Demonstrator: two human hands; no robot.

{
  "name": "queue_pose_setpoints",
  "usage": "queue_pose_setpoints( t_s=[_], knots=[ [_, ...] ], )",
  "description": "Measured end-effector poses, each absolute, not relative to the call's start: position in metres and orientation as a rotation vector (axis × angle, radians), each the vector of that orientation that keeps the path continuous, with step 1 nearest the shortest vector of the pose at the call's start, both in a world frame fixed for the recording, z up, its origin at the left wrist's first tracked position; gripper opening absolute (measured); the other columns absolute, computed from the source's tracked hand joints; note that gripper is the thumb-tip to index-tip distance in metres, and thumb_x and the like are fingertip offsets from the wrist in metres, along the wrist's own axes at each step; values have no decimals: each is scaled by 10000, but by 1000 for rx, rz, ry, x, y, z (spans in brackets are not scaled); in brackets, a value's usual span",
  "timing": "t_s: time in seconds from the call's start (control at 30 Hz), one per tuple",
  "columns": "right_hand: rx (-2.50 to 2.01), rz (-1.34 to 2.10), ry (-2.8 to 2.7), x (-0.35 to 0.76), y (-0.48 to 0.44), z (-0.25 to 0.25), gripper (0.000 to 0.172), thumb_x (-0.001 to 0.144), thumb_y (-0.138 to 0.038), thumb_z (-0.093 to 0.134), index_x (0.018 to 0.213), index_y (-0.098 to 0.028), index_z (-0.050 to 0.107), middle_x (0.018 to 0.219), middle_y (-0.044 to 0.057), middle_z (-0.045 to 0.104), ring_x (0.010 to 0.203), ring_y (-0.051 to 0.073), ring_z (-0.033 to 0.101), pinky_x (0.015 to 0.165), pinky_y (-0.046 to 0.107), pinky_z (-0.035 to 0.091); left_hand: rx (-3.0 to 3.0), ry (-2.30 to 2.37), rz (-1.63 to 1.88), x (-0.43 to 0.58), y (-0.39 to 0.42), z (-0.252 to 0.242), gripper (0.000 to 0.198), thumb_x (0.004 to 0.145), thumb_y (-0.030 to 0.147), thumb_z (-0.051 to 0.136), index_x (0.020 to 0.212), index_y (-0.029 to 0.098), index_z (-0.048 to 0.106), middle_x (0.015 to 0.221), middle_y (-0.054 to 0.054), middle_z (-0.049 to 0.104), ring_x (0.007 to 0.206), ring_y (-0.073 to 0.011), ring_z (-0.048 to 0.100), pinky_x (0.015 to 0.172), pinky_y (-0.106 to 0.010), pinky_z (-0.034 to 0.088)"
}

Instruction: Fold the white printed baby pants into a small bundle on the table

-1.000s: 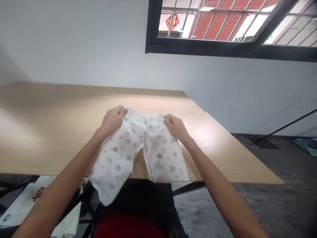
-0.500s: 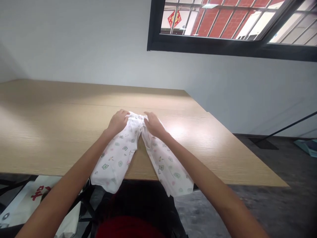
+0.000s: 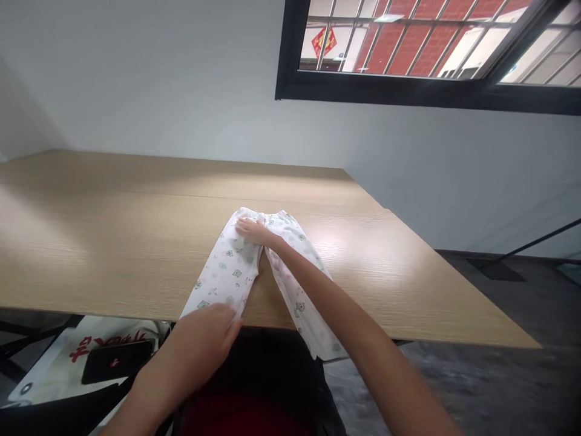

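White children's pants (image 3: 231, 266) with a small green and pink animal print lie on the table, legs spread towards me and waistband at the far side. My right hand (image 3: 255, 231) rests with its fingers stretched out on the fabric just below the waistband. At the lower end of the left leg, my left hand (image 3: 209, 336) is closed around the fabric near the table's front edge; its fingertips and the hem there are hidden. The right leg's hem hangs over the edge, partly behind my right forearm.
The wooden table (image 3: 113, 254) reaches to the wall, below a dark-framed barred window (image 3: 385, 91). Under its front edge at left sit a white bag (image 3: 54, 375) with red lettering and a black phone (image 3: 118, 362). A thin black pole (image 3: 535, 242) stands at right.
My left hand has left the waistband and come down to the left leg's lower end. My right hand has shifted left across the top of the pants. More of the bag and the phone shows.
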State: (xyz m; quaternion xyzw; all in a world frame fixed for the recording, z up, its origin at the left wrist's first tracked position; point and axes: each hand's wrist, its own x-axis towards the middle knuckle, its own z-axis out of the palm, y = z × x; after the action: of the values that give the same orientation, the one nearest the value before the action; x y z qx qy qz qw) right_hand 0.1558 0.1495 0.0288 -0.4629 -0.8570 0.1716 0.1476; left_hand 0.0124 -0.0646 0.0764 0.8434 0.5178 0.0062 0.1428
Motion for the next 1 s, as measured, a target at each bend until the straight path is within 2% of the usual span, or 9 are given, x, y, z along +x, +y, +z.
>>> queue_pose_setpoints(
  t_s=[0.17, 0.27, 0.37, 0.43, 0.5, 0.6, 0.77, 0.87, 1.0],
  knots=[
    [-1501, 504, -2155, 224, 123, 42, 471, 901, -287, 160, 1205, -168, 499, 1271, 45, 491, 1173, 140, 434, 1014, 281, 327, 2663, 1303, 202, 78, 44, 93, 266, 947, 166, 304, 1020, 110, 553, 1041, -105, 574, 988, -219, 526, 841, -361, 427],
    [-1704, 511, -2047, 272, 113, 35, 432, 870, -273, 259, 1150, -176, 574, 1269, 67, 481, 1238, 192, 351, 1062, 349, 243, 2680, 1222, 101, 128, 82, 87, 136, 914, 187, 470, 897, 106, 579, 881, -57, 600, 806, -171, 581, 734, -343, 484],
    [-1833, 527, -2031, 302, 113, 23, 415, 861, -333, 311, 1150, -241, 593, 1277, 73, 463, 1243, 265, 315, 1049, 447, 208, 2712, 1164, 93, 162, 50, 72, 235, 929, 212, 423, 842, 93, 605, 826, -44, 591, 780, -178, 586, 729, -346, 488],
    [-1822, 535, -2033, 308, 117, 17, 413, 866, -346, 305, 1166, -271, 580, 1300, 42, 447, 1236, 254, 316, 1058, 438, 179, 2734, 1181, 159, 176, 3, 55, 396, 942, 295, 313, 953, 32, 608, 948, -114, 570, 891, -288, 563, 767, -415, 468],
    [-1787, 566, -2032, 306, 123, 15, 410, 868, -325, 299, 1155, -269, 586, 1308, 15, 451, 1239, 232, 315, 1073, 417, 141, 2767, 1114, 205, 185, -42, 33, 576, 854, 527, 426, 1094, 19, 558, 1085, -178, 521, 1046, -425, 454, 869, -569, 387],
    [-1753, 659, -1982, 298, 130, 20, 380, 845, -306, 344, 1092, -235, 624, 1286, 26, 484, 1218, 235, 352, 1059, 418, 177, 2848, 1196, 436, 194, -79, 1, 501, 804, 387, 543, 1201, 89, 472, 1150, -198, 469, 1145, -521, 306, 899, -705, 253],
    [-1700, 892, -1802, 293, 129, 38, 354, 786, -401, 436, 897, -161, 671, 1099, 93, 604, 1020, 249, 522, 862, 354, 416, 2787, 1115, 713, 194, -72, -10, 226, 808, 165, 470, 1016, 216, 542, 1007, -126, 521, 1052, -386, 450, 894, -681, 269],
    [-1596, 1056, -1680, 292, 126, 54, 393, 774, -439, 441, 968, -155, 632, 1133, 103, 590, 949, 226, 564, 758, 317, 474, 2520, 986, 783, 171, -65, 16, 49, 760, 171, 473, 779, 178, 518, 815, -86, 518, 799, -243, 520, 790, -459, 451],
    [-1339, 1267, -1505, 273, 131, 80, 418, 814, -409, 347, 1138, -196, 506, 1342, 60, 432, 1006, 181, 555, 760, 288, 506, 2059, 1220, 1012, 103, -70, 64, 77, 761, 185, 406, 794, 200, 474, 735, -34, 537, 638, -180, 517, 565, -292, 427]
  ],
)
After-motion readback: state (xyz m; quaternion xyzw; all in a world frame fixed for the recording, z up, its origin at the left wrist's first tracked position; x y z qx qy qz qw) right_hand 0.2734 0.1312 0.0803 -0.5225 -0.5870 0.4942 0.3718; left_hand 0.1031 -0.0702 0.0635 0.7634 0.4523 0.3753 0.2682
